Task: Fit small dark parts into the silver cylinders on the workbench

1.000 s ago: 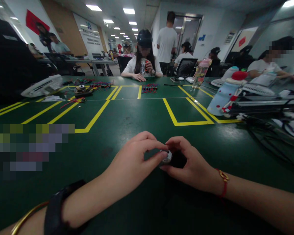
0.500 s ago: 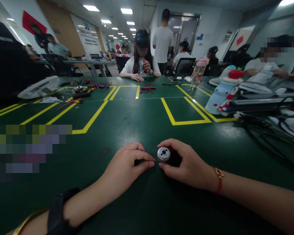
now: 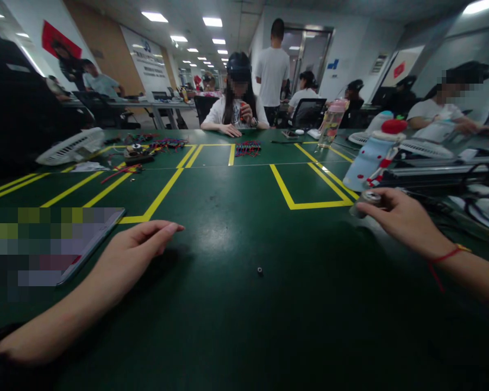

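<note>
The hands, together at the table's near centre half a second earlier, are now well apart. The right hand (image 3: pixel 403 220) has moved out to the right and closes its fingers around a small silver cylindrical part (image 3: pixel 364 201), held above the green table (image 3: pixel 244 326) near a yellow tape line (image 3: pixel 309 205). The left hand (image 3: pixel 136 252) has drawn leftward, fingers loosely extended and holding nothing, beside a flat tablet (image 3: pixel 93 239). A tiny dark ring (image 3: pixel 259 270) lies alone on the table between them.

Small silvery metal cylinder (image 3: pixel 367 200), apparently tilted, far right; tiny dark ring (image 3: pixel 259 270) flat at mid-table.
</note>
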Tool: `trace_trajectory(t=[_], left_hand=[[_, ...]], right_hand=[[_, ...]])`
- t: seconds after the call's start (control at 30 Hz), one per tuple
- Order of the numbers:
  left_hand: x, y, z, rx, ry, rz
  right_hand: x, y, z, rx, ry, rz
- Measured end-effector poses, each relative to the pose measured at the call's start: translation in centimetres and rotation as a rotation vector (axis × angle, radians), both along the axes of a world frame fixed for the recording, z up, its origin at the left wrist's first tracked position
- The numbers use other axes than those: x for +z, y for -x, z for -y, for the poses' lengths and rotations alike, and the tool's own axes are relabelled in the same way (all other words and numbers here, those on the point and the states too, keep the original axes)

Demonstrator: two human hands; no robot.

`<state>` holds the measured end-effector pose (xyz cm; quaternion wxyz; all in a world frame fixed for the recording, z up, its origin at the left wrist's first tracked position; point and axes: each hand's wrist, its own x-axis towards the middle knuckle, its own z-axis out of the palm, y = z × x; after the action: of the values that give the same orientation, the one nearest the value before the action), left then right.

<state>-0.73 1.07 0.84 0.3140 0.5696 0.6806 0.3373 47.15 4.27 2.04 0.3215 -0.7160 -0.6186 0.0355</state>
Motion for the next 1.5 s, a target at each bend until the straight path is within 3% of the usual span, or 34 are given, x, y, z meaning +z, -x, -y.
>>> trace_trajectory(t=[0.1, 0.17, 0.3, 0.37, 0.4, 0.5, 0.57, 0.67, 0.73, 0.87, 1.0, 1.07, 1.13, 1.27, 1.4, 1.5], left_hand=[[-1.2, 1.2, -0.7, 0.022, -0.024, 0.130], [-1.7, 1.4, -0.9, 0.015, -0.028, 0.145], [-1.7, 1.2, -0.7, 0.022, -0.020, 0.126], [-1.4, 0.9, -0.5, 0.016, -0.010, 0.104], [-1.2, 0.8, -0.4, 0.015, -0.002, 0.088], [-0.7, 0.5, -0.2, 0.018, 0.018, 0.044], [-0.6, 0.3, -0.1, 0.027, 0.019, 0.032], [-0.5, 0.2, -0.1, 0.037, 0.015, 0.019], [-0.5, 0.2, 0.0, 0.046, 0.010, 0.008], [-0.5, 0.2, 0.1, 0.054, 0.007, -0.012], [-0.7, 0.2, 0.0, 0.055, -0.008, -0.026], [-0.8, 0.2, -0.1, 0.061, -0.005, -0.039], [-0.8, 0.2, -0.1, 0.065, 0.007, -0.048], [-0.6, 0.1, 0.1, 0.056, 0.025, -0.032], [-0.4, -0.1, 0.3, 0.061, 0.047, -0.015], [-0.3, -0.2, 0.3, 0.059, 0.026, -0.028]], right_hand=[[-1.0, -4.1, -0.8, -0.121, 0.046, 0.036], [-1.8, -5.4, -0.9, -0.162, 0.073, 0.057], [-2.2, -3.7, -0.6, -0.178, -0.244, 0.314], [-1.7, -0.6, 0.1, -0.023, -0.347, 0.433], [-1.4, 1.4, 0.6, 0.117, -0.315, 0.440], [-0.6, 8.4, 2.9, 0.610, -0.036, 0.312], [-0.6, 12.8, 4.2, 0.821, 0.068, 0.221], [-1.2, 17.0, 5.0, 0.977, 0.123, 0.184], [-1.4, 17.7, 4.8, 1.008, 0.130, 0.192], [-0.5, 14.2, 3.5, 0.850, 0.007, 0.188], [1.7, 5.9, 1.8, 0.401, -0.180, 0.377], [2.7, 1.6, 0.9, 0.174, -0.138, 0.538], [3.3, -1.7, 0.3, 0.017, -0.001, 0.616], [3.7, -4.0, 0.0, -0.078, 0.196, 0.610], [3.7, -4.0, -0.1, -0.121, 0.131, 0.658], [3.5, -4.3, -0.3, -0.138, 0.164, 0.627]])
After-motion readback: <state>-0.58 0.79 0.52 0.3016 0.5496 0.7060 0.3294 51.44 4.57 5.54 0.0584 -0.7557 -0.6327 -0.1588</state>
